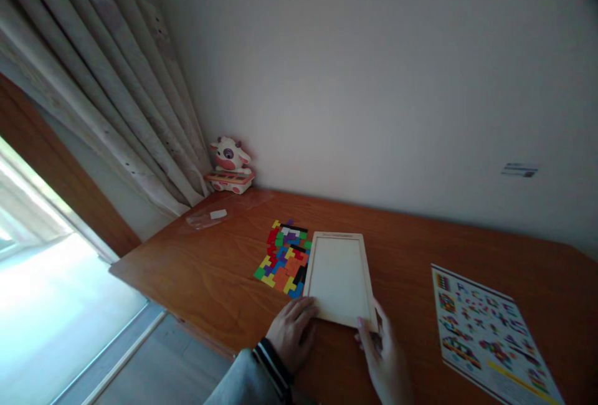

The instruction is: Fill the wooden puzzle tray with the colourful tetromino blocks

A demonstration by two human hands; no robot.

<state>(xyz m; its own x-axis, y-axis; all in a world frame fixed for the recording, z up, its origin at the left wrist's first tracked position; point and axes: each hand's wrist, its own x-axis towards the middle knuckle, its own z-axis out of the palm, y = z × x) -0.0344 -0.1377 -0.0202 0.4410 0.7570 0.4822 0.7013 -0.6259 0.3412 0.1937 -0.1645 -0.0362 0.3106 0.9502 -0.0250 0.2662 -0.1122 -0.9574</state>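
Two bare hands at the near side: one left hand [292, 333], fingers together and bent over the near-left corner of the tray, firmness of hold not possible to tell; one right hand [383, 349], pinching the near-right corner, thumb above. One grey sleeve [245, 383], dark striped cuff, left arm. One shallow wooden tray [339, 274], pale, lying between the hands on one brown table [210, 280], with no block inside its frame. One printed sheet [490, 330], coloured pictures, flat, well apart to the right. One patch of coloured blocks [283, 258], flat, just left of the tray; dozens by appearance, too tightly packed for a sure count; contact with the tray uncertain. Progress, by judgement: early; blocks out and laid closely together, ragged at the edges, all those visible remaining outside the tray. One clear plastic wrapper [200, 222], bearing one white label [218, 214], beyond at left. One toy cow [231, 159] with keyboard, upright in the far corner. One curtain [107, 81] beside it. One plain wall [350, 81] behind, with one small mark [519, 170].
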